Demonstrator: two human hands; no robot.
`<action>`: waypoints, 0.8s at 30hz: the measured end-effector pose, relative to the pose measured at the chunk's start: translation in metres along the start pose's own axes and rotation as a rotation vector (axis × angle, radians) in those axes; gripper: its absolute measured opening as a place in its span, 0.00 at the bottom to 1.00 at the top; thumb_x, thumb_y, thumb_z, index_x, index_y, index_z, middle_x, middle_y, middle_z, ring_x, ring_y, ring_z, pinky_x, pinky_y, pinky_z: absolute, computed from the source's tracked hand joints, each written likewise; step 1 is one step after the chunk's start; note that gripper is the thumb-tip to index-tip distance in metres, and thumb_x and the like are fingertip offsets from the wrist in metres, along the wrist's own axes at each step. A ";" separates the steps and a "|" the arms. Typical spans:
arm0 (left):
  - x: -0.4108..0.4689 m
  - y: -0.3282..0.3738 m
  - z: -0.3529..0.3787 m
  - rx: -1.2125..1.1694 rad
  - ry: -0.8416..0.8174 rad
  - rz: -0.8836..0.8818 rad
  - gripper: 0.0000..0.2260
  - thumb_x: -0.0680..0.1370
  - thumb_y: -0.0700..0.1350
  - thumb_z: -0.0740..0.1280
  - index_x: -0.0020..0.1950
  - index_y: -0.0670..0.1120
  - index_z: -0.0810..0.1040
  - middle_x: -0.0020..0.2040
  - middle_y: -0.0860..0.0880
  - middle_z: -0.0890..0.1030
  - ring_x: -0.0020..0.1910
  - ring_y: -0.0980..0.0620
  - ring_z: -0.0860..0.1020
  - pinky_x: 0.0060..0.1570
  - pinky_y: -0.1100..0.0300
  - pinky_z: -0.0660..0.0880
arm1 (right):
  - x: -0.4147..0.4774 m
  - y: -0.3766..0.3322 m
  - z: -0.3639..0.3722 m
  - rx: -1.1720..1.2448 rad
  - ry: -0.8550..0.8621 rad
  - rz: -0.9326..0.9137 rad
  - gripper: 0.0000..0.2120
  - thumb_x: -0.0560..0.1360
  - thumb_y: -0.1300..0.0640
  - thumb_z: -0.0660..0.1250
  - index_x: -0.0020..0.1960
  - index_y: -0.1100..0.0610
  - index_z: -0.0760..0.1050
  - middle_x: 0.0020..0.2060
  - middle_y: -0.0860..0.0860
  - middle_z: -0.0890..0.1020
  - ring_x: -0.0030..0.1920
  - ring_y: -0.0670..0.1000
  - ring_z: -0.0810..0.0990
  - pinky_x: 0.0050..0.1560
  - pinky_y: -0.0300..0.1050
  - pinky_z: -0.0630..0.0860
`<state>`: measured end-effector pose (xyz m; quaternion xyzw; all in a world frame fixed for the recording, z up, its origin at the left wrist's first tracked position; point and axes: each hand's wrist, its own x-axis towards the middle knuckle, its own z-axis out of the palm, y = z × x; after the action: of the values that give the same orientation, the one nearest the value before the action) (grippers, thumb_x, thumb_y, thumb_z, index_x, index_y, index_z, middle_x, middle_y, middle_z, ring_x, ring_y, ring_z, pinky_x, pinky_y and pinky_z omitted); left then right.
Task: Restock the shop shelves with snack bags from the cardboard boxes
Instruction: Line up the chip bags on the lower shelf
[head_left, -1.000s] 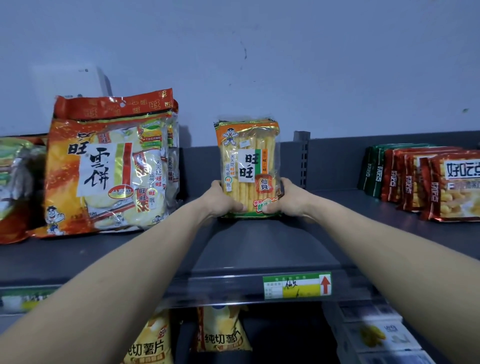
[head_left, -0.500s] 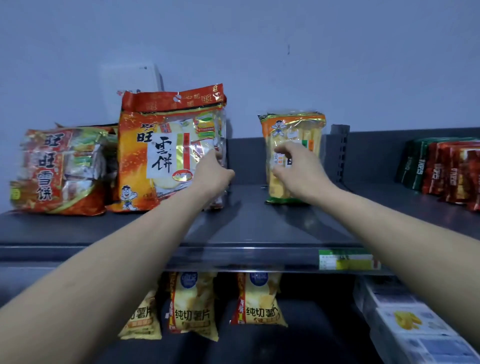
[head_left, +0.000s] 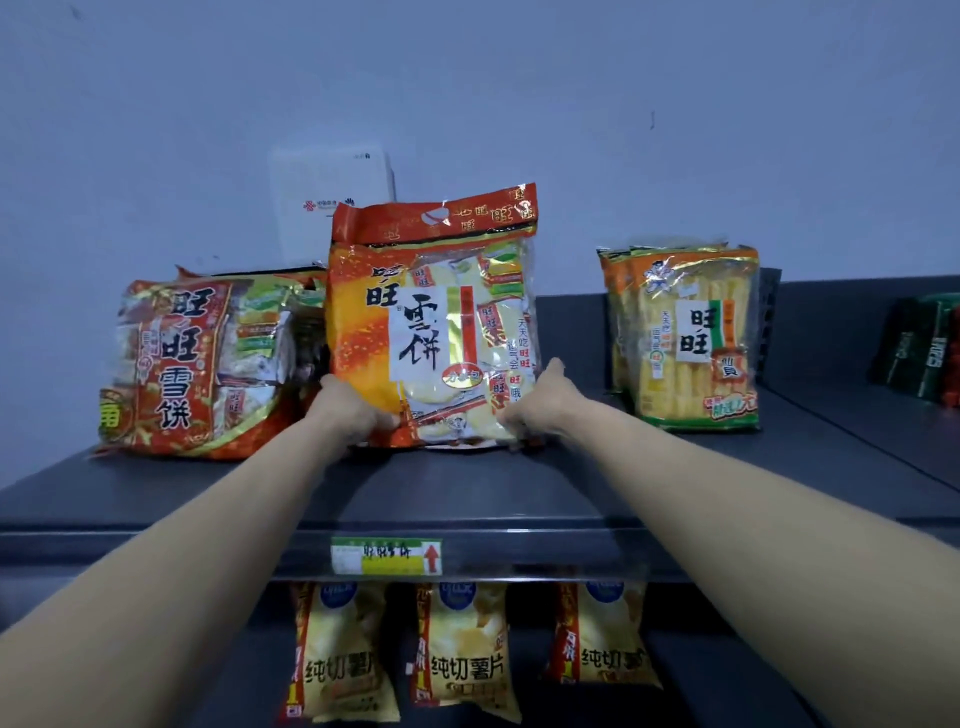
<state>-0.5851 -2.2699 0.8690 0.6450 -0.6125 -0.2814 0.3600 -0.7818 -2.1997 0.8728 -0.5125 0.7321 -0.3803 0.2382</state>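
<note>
A large orange-and-red rice cracker bag (head_left: 436, 322) stands upright on the dark top shelf (head_left: 467, 488). My left hand (head_left: 353, 410) grips its lower left corner and my right hand (head_left: 540, 402) grips its lower right edge, thumb raised along the side. To the right, apart from both hands, stands the narrow yellow cracker bag (head_left: 691, 338), upright with another like it behind. A red rice cracker bag (head_left: 197, 364) leans at the left.
Dark green and red packs (head_left: 924, 348) stand at the far right of the shelf. Yellow potato chip bags (head_left: 462, 654) hang on the row below. A price label (head_left: 387, 556) sits on the shelf's front rail. A white box (head_left: 332, 202) is fixed to the wall behind.
Both hands left the narrow yellow bag, which stays upright on the shelf, and moved left to take hold of the big orange bag's lower corners. My view shifted left.
</note>
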 end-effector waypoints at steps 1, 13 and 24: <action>0.004 -0.001 0.001 -0.009 -0.009 0.020 0.40 0.67 0.41 0.77 0.72 0.37 0.58 0.64 0.38 0.73 0.61 0.39 0.74 0.54 0.50 0.74 | 0.003 0.001 0.002 -0.024 0.025 0.016 0.36 0.70 0.64 0.69 0.70 0.65 0.52 0.62 0.61 0.73 0.57 0.57 0.77 0.53 0.48 0.78; 0.009 -0.004 0.004 -0.104 -0.171 0.186 0.40 0.69 0.38 0.75 0.73 0.45 0.54 0.61 0.45 0.74 0.55 0.46 0.73 0.58 0.55 0.71 | 0.007 0.017 -0.002 -0.106 0.200 0.054 0.24 0.67 0.56 0.76 0.59 0.61 0.72 0.55 0.57 0.80 0.54 0.57 0.79 0.55 0.50 0.78; 0.003 -0.006 0.002 0.080 -0.075 0.203 0.38 0.71 0.42 0.74 0.72 0.37 0.55 0.67 0.38 0.71 0.65 0.39 0.71 0.61 0.51 0.69 | -0.013 0.011 0.008 -0.314 0.271 0.062 0.34 0.70 0.55 0.73 0.69 0.63 0.59 0.66 0.61 0.68 0.65 0.63 0.70 0.60 0.53 0.71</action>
<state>-0.5830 -2.2730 0.8627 0.5827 -0.6985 -0.2428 0.3372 -0.7772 -2.1877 0.8586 -0.4644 0.8232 -0.3196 0.0663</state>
